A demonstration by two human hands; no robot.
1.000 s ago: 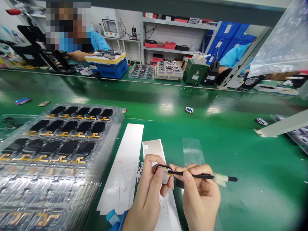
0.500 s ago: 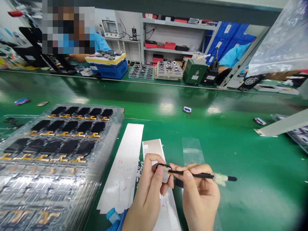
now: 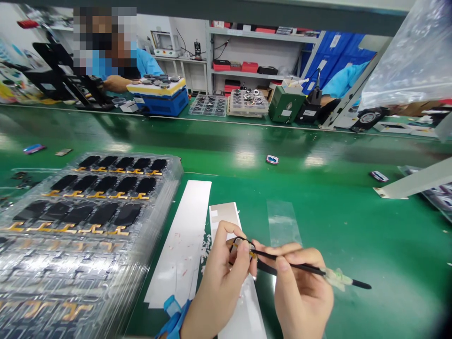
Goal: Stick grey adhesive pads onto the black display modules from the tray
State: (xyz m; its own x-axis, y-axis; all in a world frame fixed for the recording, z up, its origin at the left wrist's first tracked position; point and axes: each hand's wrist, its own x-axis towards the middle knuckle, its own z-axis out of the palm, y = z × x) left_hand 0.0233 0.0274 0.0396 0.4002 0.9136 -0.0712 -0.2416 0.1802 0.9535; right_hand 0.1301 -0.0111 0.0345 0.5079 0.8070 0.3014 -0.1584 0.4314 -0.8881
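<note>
Over the white paper strips point(image 3: 183, 245) on the green surface point(image 3: 353, 226), my left grip point(image 3: 219, 282) pinched a small dark-rimmed part point(image 3: 241, 245) while my right grip point(image 3: 303, 292) pinched a thin black stick tool point(image 3: 300, 267), tip at its edge; I judged this piece mid-work, clear trays of black parts point(image 3: 88, 207) lying alongside.

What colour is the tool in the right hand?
The tool is black; head view.

txt: none legible | labels on boxes/shelves point(image 3: 247, 66) too small/blurred to read
</note>
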